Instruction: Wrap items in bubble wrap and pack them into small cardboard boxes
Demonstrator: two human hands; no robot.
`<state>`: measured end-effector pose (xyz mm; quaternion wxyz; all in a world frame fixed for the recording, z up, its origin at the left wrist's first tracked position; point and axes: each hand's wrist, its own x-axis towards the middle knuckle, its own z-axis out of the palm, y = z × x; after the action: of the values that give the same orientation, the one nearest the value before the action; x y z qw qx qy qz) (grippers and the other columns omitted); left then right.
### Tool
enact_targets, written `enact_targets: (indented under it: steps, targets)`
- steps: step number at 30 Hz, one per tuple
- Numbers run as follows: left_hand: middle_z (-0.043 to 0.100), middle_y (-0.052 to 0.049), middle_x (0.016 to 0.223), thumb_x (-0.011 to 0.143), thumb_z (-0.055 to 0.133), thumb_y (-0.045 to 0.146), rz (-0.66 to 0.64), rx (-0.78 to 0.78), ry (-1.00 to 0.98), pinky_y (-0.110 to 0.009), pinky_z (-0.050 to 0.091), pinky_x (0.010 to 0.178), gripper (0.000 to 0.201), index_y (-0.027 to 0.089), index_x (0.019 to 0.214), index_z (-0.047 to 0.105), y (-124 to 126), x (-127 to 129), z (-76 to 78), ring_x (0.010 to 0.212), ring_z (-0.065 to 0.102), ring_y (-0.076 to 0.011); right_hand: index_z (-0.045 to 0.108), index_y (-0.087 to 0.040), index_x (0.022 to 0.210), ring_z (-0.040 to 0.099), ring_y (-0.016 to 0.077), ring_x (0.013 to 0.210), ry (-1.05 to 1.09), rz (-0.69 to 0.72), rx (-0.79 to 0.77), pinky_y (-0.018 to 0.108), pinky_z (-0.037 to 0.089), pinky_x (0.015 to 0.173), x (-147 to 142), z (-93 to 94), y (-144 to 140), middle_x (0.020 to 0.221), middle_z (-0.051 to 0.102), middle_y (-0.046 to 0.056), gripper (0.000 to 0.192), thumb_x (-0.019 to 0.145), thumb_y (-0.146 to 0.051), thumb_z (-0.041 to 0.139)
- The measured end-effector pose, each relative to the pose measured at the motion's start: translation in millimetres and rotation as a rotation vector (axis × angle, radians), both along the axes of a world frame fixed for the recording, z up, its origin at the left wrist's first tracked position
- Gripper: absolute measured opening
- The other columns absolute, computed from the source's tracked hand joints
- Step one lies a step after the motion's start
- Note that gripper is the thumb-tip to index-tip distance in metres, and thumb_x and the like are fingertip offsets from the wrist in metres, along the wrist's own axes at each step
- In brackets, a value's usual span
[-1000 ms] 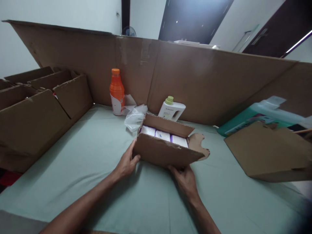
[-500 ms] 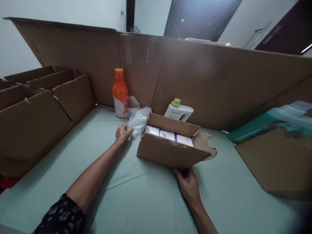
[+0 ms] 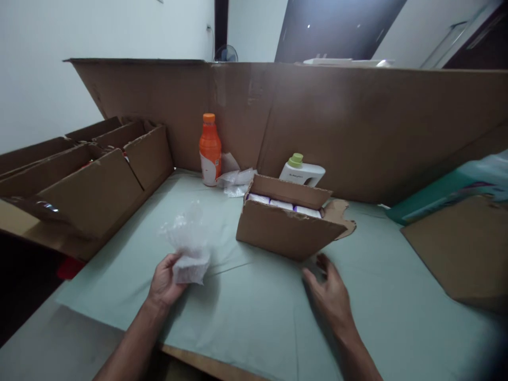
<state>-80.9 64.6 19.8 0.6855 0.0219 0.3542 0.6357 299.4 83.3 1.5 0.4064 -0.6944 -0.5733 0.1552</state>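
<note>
In my left hand (image 3: 166, 280) is a crumpled piece of bubble wrap (image 3: 192, 264), held above the cloth at the front left. My right hand (image 3: 331, 293) has its thumb and fingers apart and holds nothing; it is just in front of a small open cardboard box (image 3: 283, 225). Inside that box stand several white packs (image 3: 281, 204) with purple edges, only their tops showing. More clear plastic wrapping (image 3: 238, 182) lies behind the box's left end, beside an orange bottle (image 3: 210, 151). A white bottle with a green cap (image 3: 304, 172) is partly hidden behind the box.
A divided cardboard box (image 3: 99, 185) takes up the left side. Tall cardboard panels (image 3: 337, 127) close off the back. At right a teal liquid container (image 3: 448, 188) lies behind a cardboard piece (image 3: 456, 254). Pale green cloth (image 3: 254, 317) covers the table.
My left hand has pulled a piece of bubble wrap away from the pile, toward me. My right hand has come off the small box's front bottom edge. The view has shifted.
</note>
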Motion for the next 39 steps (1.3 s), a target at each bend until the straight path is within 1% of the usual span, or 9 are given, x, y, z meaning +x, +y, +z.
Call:
enact_targets:
  steps: [3, 6, 11, 16, 20, 27, 32, 36, 39]
  targets:
    - [0.075, -0.005, 0.077, 0.074, 0.062, 0.015, -0.058, -0.012, 0.048, -0.031, 0.061, 0.075, 0.011, 0.014, 0.083, 0.067, -20.6, 23.4, -6.2, 0.071, 0.073, -0.0195, 0.057, -0.017, 0.135, 0.066, 0.0329, 0.110, 0.094, 0.005, -0.025, 0.048, 0.053, 0.093, -20.2, 14.9, -53.5, 0.124, 0.069, 0.017, 0.066, 0.083, -0.058, 0.063]
    - [0.074, -0.003, 0.078, 0.071, 0.065, 0.021, -0.213, 0.021, 0.176, -0.031, 0.059, 0.079, 0.012, 0.016, 0.082, 0.068, -29.3, 55.3, -6.6, 0.074, 0.073, -0.0202, 0.056, -0.023, 0.137, 0.067, 0.0312, 0.114, 0.340, 0.270, -0.145, 0.045, 0.054, 0.093, -52.4, 31.8, -88.9, 0.135, 0.065, 0.016, 0.067, 0.083, -0.061, 0.066]
    - [0.069, -0.002, 0.070, 0.067, 0.073, 0.030, -0.437, 0.087, 0.333, -0.028, 0.052, 0.067, 0.018, 0.015, 0.077, 0.069, -40.9, 86.7, -2.6, 0.067, 0.065, -0.0195, 0.054, -0.020, 0.140, 0.066, 0.0314, 0.116, 0.658, 0.453, -0.148, 0.041, 0.055, 0.090, -88.6, 58.6, -79.8, 0.137, 0.063, 0.018, 0.083, 0.075, -0.068, 0.073]
    - [0.071, -0.003, 0.091, 0.076, 0.074, 0.030, -0.295, 0.180, 0.795, -0.026, 0.046, 0.081, 0.019, 0.018, 0.090, 0.073, -63.8, 67.1, 13.2, 0.092, 0.062, -0.0197, 0.070, -0.016, 0.086, 0.067, 0.0219, 0.074, 0.423, 0.240, -0.037, 0.032, 0.053, 0.071, -101.9, 64.1, -69.0, 0.082, 0.074, 0.007, 0.032, 0.085, -0.048, 0.068]
    - [0.069, -0.005, 0.095, 0.079, 0.070, 0.036, -0.276, 0.401, 1.203, -0.030, 0.048, 0.082, 0.023, 0.019, 0.094, 0.071, -84.9, 60.2, 32.4, 0.091, 0.062, -0.0217, 0.068, -0.018, 0.082, 0.061, 0.0193, 0.069, 0.066, 0.245, 0.191, 0.030, 0.046, 0.068, -115.1, 62.3, -76.0, 0.075, 0.068, 0.004, 0.016, 0.086, -0.034, 0.068]
    - [0.067, -0.003, 0.080, 0.080, 0.064, 0.043, -0.456, 0.334, 0.930, -0.027, 0.051, 0.063, 0.029, 0.016, 0.090, 0.066, -79.7, 83.4, 40.9, 0.068, 0.060, -0.0161, 0.070, -0.019, 0.087, 0.060, 0.0164, 0.072, 0.164, 0.689, 0.086, 0.027, 0.045, 0.068, -137.1, 59.4, -93.8, 0.079, 0.068, 0.003, 0.019, 0.097, -0.031, 0.058]
    - [0.063, -0.002, 0.061, 0.062, 0.063, 0.027, -0.434, 0.261, 0.929, -0.024, 0.045, 0.058, 0.014, 0.014, 0.065, 0.066, -78.6, 80.0, 47.5, 0.060, 0.055, -0.0141, 0.070, -0.019, 0.076, 0.061, 0.0154, 0.070, 0.330, 0.638, 0.040, 0.024, 0.046, 0.065, -114.7, 59.6, -101.7, 0.074, 0.068, 0.002, 0.033, 0.099, -0.034, 0.052]
    - [0.064, 0.001, 0.059, 0.057, 0.065, 0.024, -0.363, 0.170, 0.614, -0.022, 0.043, 0.053, 0.011, 0.015, 0.064, 0.066, -85.2, 71.2, 55.2, 0.054, 0.053, -0.0111, 0.073, -0.019, 0.083, 0.064, 0.0162, 0.067, 0.250, 0.449, 0.006, 0.025, 0.048, 0.063, -61.2, 93.7, -86.8, 0.073, 0.071, 0.001, 0.025, 0.093, -0.036, 0.059]
    - [0.065, 0.002, 0.061, 0.055, 0.073, 0.024, -0.386, 0.036, 0.437, -0.022, 0.045, 0.051, 0.018, 0.016, 0.070, 0.068, -97.2, 74.7, 53.0, 0.053, 0.055, -0.0113, 0.073, -0.019, 0.082, 0.066, 0.0171, 0.071, 0.025, 0.508, -0.004, 0.026, 0.049, 0.066, -35.8, 123.8, -52.2, 0.078, 0.074, 0.002, 0.023, 0.093, -0.034, 0.060]
